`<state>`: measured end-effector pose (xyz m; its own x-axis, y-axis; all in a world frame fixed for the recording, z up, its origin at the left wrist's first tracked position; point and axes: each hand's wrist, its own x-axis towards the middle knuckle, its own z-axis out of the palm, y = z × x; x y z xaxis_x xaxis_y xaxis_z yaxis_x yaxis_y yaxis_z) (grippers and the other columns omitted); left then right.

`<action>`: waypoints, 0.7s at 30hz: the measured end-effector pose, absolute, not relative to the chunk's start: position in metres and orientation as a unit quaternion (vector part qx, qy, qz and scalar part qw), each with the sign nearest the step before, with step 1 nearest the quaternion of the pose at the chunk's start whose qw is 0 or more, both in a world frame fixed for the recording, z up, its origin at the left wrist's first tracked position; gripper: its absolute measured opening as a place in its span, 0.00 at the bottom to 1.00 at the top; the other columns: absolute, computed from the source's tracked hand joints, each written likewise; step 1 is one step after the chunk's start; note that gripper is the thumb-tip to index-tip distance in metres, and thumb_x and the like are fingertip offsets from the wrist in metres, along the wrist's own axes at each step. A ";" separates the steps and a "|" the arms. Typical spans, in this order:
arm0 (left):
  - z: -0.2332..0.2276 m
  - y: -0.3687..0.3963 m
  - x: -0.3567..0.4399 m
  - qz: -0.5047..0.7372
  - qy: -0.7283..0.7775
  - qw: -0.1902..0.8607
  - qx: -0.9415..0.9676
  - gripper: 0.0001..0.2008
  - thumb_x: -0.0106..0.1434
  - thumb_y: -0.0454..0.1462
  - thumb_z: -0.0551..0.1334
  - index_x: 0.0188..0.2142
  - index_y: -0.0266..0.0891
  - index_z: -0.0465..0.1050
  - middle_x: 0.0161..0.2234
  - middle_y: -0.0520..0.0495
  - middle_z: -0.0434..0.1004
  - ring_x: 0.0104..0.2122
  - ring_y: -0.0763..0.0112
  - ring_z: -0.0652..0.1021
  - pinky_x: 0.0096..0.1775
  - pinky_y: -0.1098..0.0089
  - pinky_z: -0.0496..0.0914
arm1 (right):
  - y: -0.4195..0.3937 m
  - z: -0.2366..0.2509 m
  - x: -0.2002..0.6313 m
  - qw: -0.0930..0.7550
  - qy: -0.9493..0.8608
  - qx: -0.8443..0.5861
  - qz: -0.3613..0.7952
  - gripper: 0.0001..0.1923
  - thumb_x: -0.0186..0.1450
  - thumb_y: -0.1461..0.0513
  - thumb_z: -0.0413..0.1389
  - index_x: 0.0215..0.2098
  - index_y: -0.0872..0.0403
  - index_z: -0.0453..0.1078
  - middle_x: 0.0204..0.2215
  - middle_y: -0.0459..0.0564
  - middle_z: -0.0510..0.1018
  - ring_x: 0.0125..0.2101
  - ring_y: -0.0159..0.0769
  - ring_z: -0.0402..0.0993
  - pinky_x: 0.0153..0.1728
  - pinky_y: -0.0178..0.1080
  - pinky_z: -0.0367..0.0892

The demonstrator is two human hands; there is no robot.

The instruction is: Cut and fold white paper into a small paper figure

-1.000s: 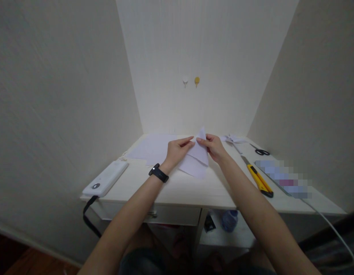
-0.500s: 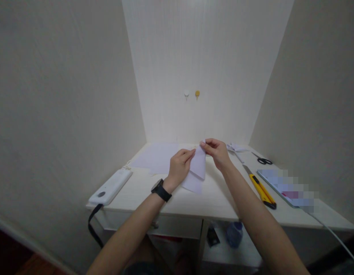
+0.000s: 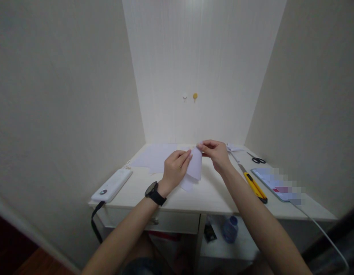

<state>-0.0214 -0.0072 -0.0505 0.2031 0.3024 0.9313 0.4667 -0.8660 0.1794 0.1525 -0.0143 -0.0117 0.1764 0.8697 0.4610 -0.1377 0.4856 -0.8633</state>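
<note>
A folded sheet of white paper (image 3: 195,165) is held up over the desk between both hands. My left hand (image 3: 176,167), with a black watch (image 3: 155,193) on its wrist, pinches the sheet's left edge. At the top corner, my right hand (image 3: 215,152) grips the paper between thumb and fingers. A lower flap of paper (image 3: 187,183) shows beneath the folded part. Behind my left hand, more white sheets (image 3: 154,156) lie flat on the desk.
On the right of the white desk (image 3: 214,196) lie a yellow utility knife (image 3: 255,186), black scissors (image 3: 257,159) and a tablet-like device (image 3: 271,185) with a cable. Paper scraps (image 3: 234,148) sit behind my right hand. A white box-shaped device (image 3: 112,185) rests at left; a bottle (image 3: 230,229) stands below.
The whole view has shifted slightly, so the desk items appear a little further left. Both hands keep hold of the paper, and its folded front face now looks more curved.
</note>
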 end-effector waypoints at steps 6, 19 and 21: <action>-0.036 -0.022 -0.017 -0.599 -0.259 -0.017 -0.757 0.11 0.65 0.39 0.64 0.46 0.43 0.81 0.41 0.44 0.84 0.38 0.66 0.82 0.44 0.66 0.75 | -0.030 0.002 0.150 0.686 -0.515 -0.354 0.372 0.22 0.40 0.49 0.73 0.25 0.55 0.78 0.23 0.49 0.79 0.26 0.34 0.72 0.26 0.38 0.73; -0.039 -0.067 -0.001 -0.649 -0.201 0.049 -0.733 0.13 0.70 0.35 0.59 0.51 0.38 0.77 0.40 0.43 0.82 0.38 0.70 0.80 0.42 0.69 0.74 | -0.064 0.001 0.128 0.770 -0.476 -0.306 0.293 0.14 0.49 0.53 0.70 0.28 0.54 0.80 0.25 0.47 0.80 0.25 0.31 0.69 0.29 0.36 0.65; -0.042 -0.070 0.002 -0.653 -0.204 0.036 -0.728 0.13 0.68 0.35 0.61 0.51 0.36 0.77 0.39 0.43 0.82 0.37 0.70 0.80 0.42 0.70 0.74 | -0.067 0.001 0.128 0.773 -0.475 -0.315 0.278 0.14 0.49 0.53 0.70 0.28 0.54 0.80 0.26 0.48 0.81 0.27 0.33 0.71 0.31 0.37 0.66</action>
<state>0.0020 -0.0704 -0.0419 0.0632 0.2502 0.9661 0.3431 -0.9145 0.2144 0.1277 -0.0669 0.0006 0.3939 0.7295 0.5591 -0.1311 0.6467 -0.7514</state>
